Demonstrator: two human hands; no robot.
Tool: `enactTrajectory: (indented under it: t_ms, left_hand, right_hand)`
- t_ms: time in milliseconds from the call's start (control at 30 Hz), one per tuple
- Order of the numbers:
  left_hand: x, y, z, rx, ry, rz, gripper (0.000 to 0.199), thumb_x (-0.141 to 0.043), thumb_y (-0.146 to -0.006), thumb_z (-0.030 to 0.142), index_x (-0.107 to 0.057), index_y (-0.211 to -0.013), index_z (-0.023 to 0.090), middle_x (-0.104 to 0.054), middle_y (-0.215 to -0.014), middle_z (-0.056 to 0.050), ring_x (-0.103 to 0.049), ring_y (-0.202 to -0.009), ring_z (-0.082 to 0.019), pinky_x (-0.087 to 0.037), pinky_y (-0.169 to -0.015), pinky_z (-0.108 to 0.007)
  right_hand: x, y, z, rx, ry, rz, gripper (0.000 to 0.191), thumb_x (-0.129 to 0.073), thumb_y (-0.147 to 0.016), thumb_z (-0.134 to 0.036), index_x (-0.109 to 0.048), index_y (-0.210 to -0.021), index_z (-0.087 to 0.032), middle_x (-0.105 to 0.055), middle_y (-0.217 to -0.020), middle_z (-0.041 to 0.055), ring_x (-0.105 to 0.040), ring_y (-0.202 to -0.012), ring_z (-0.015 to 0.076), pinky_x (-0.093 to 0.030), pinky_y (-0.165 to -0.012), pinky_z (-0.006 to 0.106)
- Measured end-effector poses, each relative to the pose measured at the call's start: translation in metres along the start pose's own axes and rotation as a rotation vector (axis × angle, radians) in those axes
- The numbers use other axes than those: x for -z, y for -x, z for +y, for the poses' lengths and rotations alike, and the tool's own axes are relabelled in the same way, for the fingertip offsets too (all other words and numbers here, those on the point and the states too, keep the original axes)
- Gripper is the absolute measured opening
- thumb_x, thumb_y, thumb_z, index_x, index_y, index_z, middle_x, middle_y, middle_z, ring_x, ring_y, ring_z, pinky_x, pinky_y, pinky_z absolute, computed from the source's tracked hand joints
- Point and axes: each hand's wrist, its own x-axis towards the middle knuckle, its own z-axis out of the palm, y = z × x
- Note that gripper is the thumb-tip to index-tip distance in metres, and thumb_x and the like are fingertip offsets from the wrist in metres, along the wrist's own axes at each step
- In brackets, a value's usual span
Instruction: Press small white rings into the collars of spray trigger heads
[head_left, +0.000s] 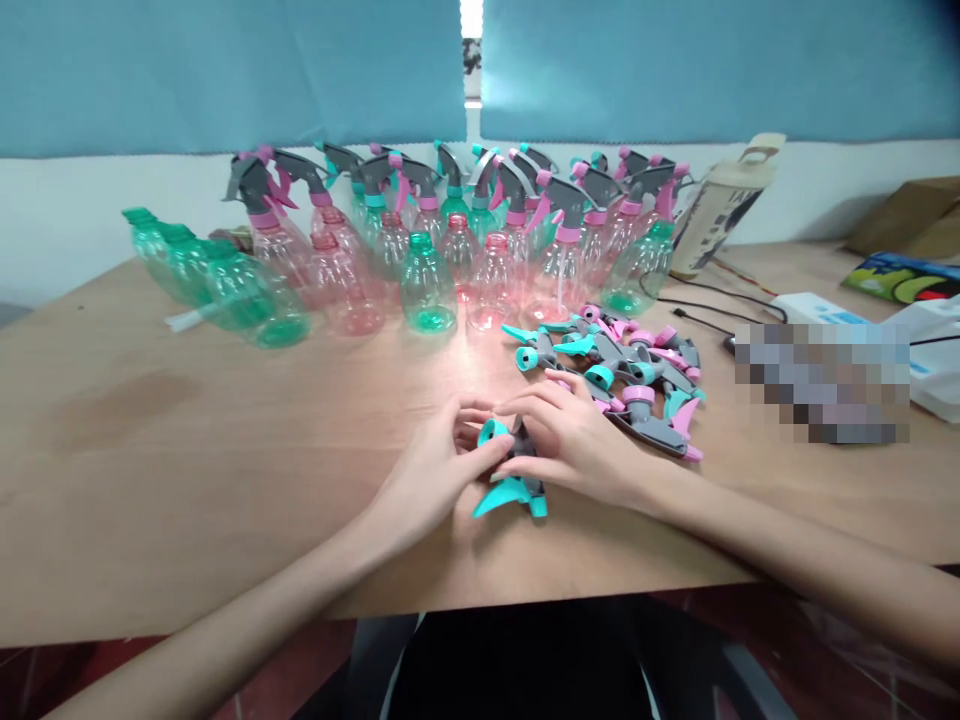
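Observation:
Near the table's front edge, a grey and turquoise trigger spray head (510,490) is held between both hands. My left hand (454,450) has its thumb and fingers closed around the turquoise collar. Over the grey body curls my right hand (566,435), gripping it from the right side. The turquoise trigger and nozzle point toward me. Beyond my right hand lies a pile of loose spray heads (611,355) in grey, pink and turquoise. Open-necked bottles, such as a green bottle (429,290) and a pink bottle (493,290), stand behind.
Several bottles with spray heads fitted, one pink-collared (566,215), stand in the back rows. Green bottles (247,290) are grouped at left. To the right are a tall cream bottle (724,205), black cables (712,322), white boxes (930,350) and a cardboard box (907,220).

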Motion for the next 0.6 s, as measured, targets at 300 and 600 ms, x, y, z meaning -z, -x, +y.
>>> enactTrajectory:
  t_ms: [300, 600]
  left_hand:
    - [0.065, 0.006, -0.001, 0.016, -0.078, 0.327, 0.031, -0.066, -0.075, 0.033, -0.058, -0.100, 0.018, -0.067, -0.097, -0.006, -0.066, -0.083, -0.021, -0.052, -0.072, -0.031]
    - [0.120, 0.003, -0.019, -0.120, -0.666, 0.395, 0.038, -0.060, -0.079, 0.051, -0.063, -0.104, 0.022, -0.067, -0.104, -0.007, -0.063, -0.094, -0.027, -0.048, -0.082, -0.038]
  right_hand:
    - [0.033, 0.014, 0.024, -0.245, 0.250, 0.116, 0.029, -0.052, -0.087, -0.049, -0.060, -0.084, -0.021, -0.065, -0.091, 0.0053, -0.060, -0.087, 0.0227, -0.041, -0.080, 0.038]
    - [0.065, 0.034, 0.036, -0.883, 0.447, -0.247, 0.053, -0.044, -0.077, -0.072, -0.050, -0.056, -0.023, -0.056, -0.053, 0.0055, -0.056, -0.054, 0.0252, -0.032, -0.047, 0.032]
